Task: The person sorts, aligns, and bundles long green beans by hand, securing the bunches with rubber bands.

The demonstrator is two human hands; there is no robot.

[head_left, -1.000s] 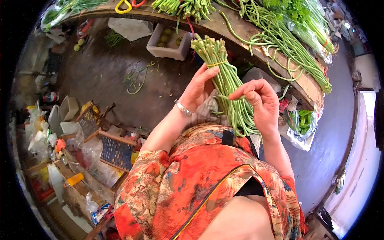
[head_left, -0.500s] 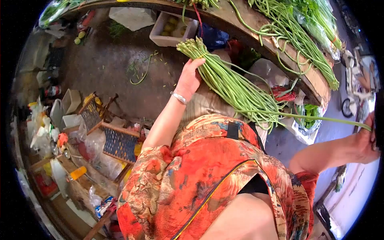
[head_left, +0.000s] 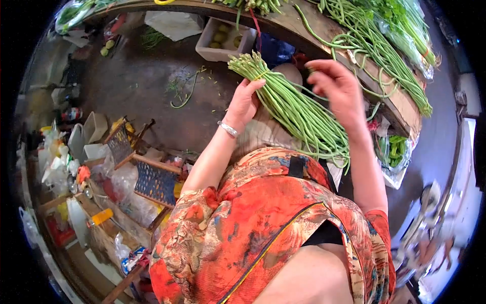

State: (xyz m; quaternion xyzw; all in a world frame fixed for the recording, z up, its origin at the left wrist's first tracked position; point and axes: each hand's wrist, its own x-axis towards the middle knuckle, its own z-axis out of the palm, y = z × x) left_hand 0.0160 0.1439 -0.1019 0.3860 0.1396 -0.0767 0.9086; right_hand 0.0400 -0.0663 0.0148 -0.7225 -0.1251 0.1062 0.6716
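My left hand (head_left: 246, 101) is wrapped round the upper part of a bunch of long green beans (head_left: 298, 111). A thin yellowish band (head_left: 261, 75) circles the bunch near its stem ends, just beyond my thumb. The long tails of the beans hang down to the right across my lap. Above the right side of the bunch is my right hand (head_left: 339, 91), slightly blurred, thumb and forefinger curled towards each other. A small dark bit shows at its fingertips, too small to name. One loose bean strand passes along the bunch's upper side and behind this hand.
More long beans (head_left: 374, 50) and bagged leafy greens (head_left: 405, 30) lie on a wooden stall table (head_left: 283, 20). Under it stands a white foam box (head_left: 215, 53) with round produce. A bag of green peppers (head_left: 397, 152) sits right. A wooden-framed chair (head_left: 157, 180) and plastic bags crowd the left.
My right hand has swung in from the far right, where it stretched one long bean outwards, to above the bunch. That outstretched strand no longer shows. My left hand keeps its grip.
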